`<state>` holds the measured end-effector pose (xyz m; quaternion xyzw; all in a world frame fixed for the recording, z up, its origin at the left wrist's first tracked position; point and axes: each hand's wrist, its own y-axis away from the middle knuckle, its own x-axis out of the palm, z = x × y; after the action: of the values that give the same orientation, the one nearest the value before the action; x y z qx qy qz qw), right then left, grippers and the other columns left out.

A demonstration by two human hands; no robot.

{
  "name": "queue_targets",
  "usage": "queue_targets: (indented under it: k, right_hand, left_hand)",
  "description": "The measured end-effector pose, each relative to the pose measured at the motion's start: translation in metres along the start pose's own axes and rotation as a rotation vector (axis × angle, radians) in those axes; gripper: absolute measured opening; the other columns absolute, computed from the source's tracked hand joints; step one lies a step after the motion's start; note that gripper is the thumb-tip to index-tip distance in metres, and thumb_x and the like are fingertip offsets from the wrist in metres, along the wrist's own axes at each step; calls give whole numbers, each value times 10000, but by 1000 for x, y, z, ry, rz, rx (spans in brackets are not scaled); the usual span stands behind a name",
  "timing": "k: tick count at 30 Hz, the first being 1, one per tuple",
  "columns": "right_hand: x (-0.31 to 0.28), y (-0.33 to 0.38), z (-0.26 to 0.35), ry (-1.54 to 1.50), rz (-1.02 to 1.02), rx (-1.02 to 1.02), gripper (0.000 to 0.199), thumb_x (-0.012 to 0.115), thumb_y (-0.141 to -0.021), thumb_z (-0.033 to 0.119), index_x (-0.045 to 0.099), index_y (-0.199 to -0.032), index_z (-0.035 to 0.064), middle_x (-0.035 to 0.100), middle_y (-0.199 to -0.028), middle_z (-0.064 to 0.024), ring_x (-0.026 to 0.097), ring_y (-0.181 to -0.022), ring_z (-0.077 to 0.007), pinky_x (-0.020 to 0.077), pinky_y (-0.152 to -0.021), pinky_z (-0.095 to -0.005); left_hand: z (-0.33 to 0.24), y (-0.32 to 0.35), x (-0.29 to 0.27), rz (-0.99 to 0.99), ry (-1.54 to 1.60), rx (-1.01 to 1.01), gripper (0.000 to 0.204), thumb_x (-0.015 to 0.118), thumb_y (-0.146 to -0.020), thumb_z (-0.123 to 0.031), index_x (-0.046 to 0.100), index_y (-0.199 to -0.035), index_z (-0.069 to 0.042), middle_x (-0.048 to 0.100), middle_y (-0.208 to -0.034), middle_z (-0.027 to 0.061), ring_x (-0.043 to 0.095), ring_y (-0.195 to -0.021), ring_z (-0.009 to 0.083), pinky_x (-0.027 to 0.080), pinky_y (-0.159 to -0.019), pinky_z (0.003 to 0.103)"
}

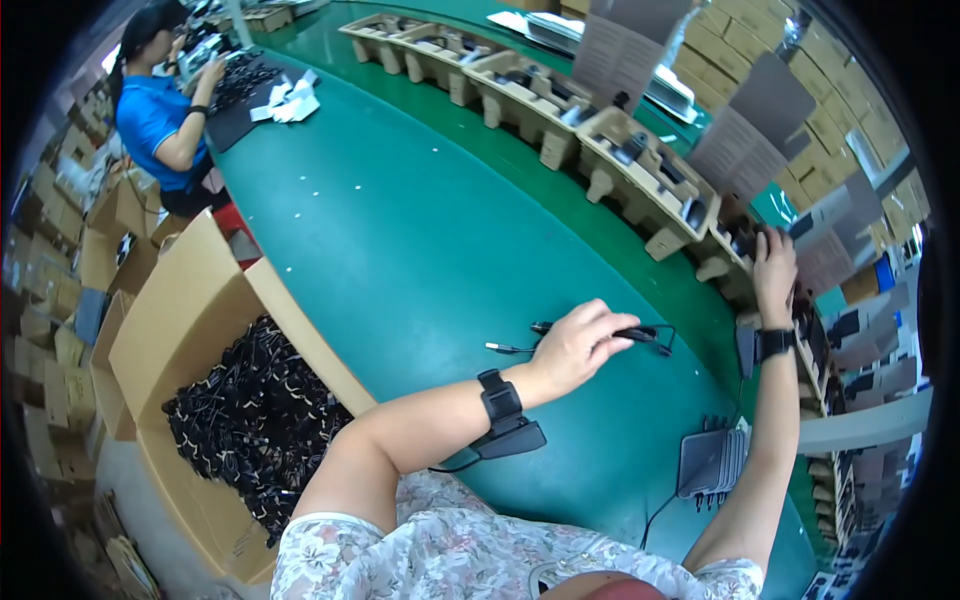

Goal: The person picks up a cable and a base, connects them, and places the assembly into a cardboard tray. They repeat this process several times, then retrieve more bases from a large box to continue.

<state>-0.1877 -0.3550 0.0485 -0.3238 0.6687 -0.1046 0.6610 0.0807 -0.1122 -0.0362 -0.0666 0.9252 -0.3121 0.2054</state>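
Observation:
Over the green bench, my left hand (pixel 578 350) is closed around a bundled black cable (pixel 640 334). One pale-tipped plug of the cable sticks out on the left of the hand, and the coiled part shows on the right. My right hand (pixel 775 268) reaches to a brown pulp tray (pixel 727 268) at the right, its fingers bent down over the tray's edge. The fingertips, and whatever they grip, are hidden. Dark parts sit in the tray beside the fingers. A black strap with a small box is worn on each wrist.
An open cardboard box (pixel 262 278) of bundled black cables (pixel 255 420) stands at my left. More pulp trays (pixel 640 185) line the bench's far side, some with raised printed flaps. Dark flat devices (pixel 705 462) stand stacked near my right forearm. Another person (pixel 160 135) works at far left.

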Motion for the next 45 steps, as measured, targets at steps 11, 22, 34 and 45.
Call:
queue_targets:
  k: [11, 22, 34, 45]
  right_hand:
    - [-129, 100, 190, -711, 860, -289, 382, 561, -863, 165, 500, -1202, 0, 604, -1033, -184, 593, -924, -325, 469, -761, -384]
    - [-137, 101, 197, -1534, 422, 275, 313, 403, -971, 189, 480, -1211, 2, 508, -817, -21, 457, -666, -108, 404, -630, -239]
    - [-137, 137, 202, -604, 224, -609, 320, 584, -822, 83, 504, -1125, 16, 571, -906, -152, 577, -795, -305, 474, -676, -340]
    - [-104, 11, 98, 93, -35, -336, 247, 565, -816, 116, 581, -1061, 84, 570, -781, -136, 589, -729, -331, 477, -645, -395]
  left_hand:
    - [-14, 3, -8, -143, -34, 84, 407, 644, -754, -54, 401, -1080, -32, 487, -995, 162, 536, -855, 317, 461, -714, 388]
    - [-13, 0, 2, -145, 744, -197, 355, 626, -850, -196, 424, -1094, -34, 580, -896, 95, 591, -799, 207, 475, -674, 351]
    - [-3, 5, -20, 306, 770, -604, 199, 585, -868, -124, 542, -1048, -53, 572, -794, 8, 521, -679, 81, 436, -632, 224]
    - [10, -1, -25, 54, 48, -133, 359, 575, -801, -15, 438, -1132, -33, 524, -857, 102, 533, -781, 245, 442, -681, 345]
